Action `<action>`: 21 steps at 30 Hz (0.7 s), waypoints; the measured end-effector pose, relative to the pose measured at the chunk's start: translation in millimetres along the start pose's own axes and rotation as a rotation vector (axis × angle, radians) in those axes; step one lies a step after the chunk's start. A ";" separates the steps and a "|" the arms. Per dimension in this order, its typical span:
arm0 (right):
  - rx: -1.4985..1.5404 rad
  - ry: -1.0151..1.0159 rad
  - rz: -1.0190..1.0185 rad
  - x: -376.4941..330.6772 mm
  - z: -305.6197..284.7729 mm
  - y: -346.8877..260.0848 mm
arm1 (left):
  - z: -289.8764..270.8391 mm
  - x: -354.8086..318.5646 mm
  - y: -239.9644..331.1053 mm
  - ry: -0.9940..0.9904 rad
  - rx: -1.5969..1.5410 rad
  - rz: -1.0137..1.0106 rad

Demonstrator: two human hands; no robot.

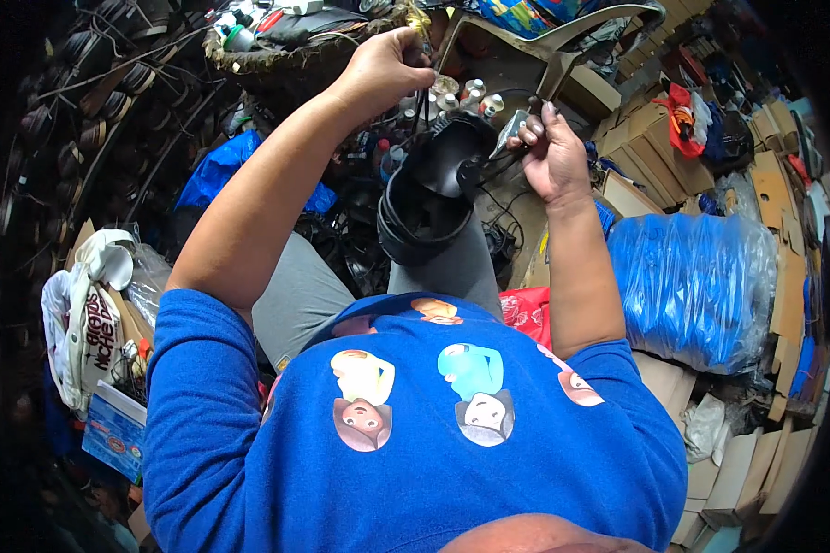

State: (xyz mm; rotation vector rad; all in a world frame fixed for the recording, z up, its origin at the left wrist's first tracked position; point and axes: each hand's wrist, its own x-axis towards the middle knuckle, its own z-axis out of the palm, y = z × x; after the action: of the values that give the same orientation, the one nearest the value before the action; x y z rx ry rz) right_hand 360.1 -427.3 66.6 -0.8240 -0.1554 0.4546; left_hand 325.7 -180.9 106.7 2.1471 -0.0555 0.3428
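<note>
A black, glossy, hollow thing [426, 207] with a rounded, banded side rests on my grey-trousered knee; its exact kind is unclear. My left hand [387, 72] is raised above it at the upper left, thumb and fingers pinched on a thin black strap [421, 106] that hangs down toward it. To the right, my right hand [553, 152] is closed, its thumb up and fingers curled. A dark strap [500, 168] runs from the black thing to these fingers. A small grey-silver block [511, 134] shows beside the right fingertips; whether they touch it I cannot tell.
Bottles with pale caps [475, 95] stand beyond my knees. A cluttered basket [295, 51] and a metal frame [563, 41] are at the far side. Plastic-wrapped blue bundles [696, 286] and stacked cardboard [650, 143] lie right; dark racks fill the left.
</note>
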 end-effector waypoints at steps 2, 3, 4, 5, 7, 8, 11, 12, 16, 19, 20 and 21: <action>-0.137 0.117 -0.023 3.6 5.8 4.0 | 3.7 4.7 8.9 -0.092 -0.312 0.039; -0.152 0.131 -0.027 5.4 9.6 8.6 | 6.1 5.2 18.7 -0.133 -0.410 0.060; -0.151 0.133 -0.031 7.0 14.4 11.9 | 6.5 8.3 25.9 -0.137 -0.409 0.064; -0.267 0.101 -0.016 8.5 20.0 13.9 | 6.2 10.6 32.8 -0.244 -0.474 0.074; -0.543 0.036 0.053 9.0 38.0 11.1 | 7.5 13.9 44.8 -0.373 -0.548 0.060; -0.544 0.032 0.052 8.7 44.7 11.1 | 8.6 16.3 51.3 -0.425 -0.533 0.095; -1.502 -0.127 -0.079 3.1 69.1 8.9 | 14.9 17.9 80.0 -0.403 -0.216 0.183; -1.504 -0.131 -0.083 5.8 73.3 14.1 | 20.7 24.0 81.5 -0.402 -0.117 0.243; -1.250 -0.370 -0.381 25.9 34.7 19.6 | 20.4 26.2 86.3 -0.336 -0.030 0.574; -0.617 -0.069 0.237 2.4 54.8 5.7 | -13.8 15.3 25.6 0.048 0.160 0.291; -0.615 -0.072 0.232 4.3 53.7 7.3 | -13.0 8.5 -12.7 0.037 0.180 0.099; -0.582 -0.054 0.215 8.7 44.8 7.5 | -1.3 -11.0 -41.6 -0.123 0.053 -0.016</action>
State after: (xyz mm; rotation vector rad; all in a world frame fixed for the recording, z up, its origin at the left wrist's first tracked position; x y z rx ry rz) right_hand 351.7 -388.9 90.9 -1.4087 -0.2561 0.6476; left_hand 321.9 -157.2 71.0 2.2186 -0.1003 0.2054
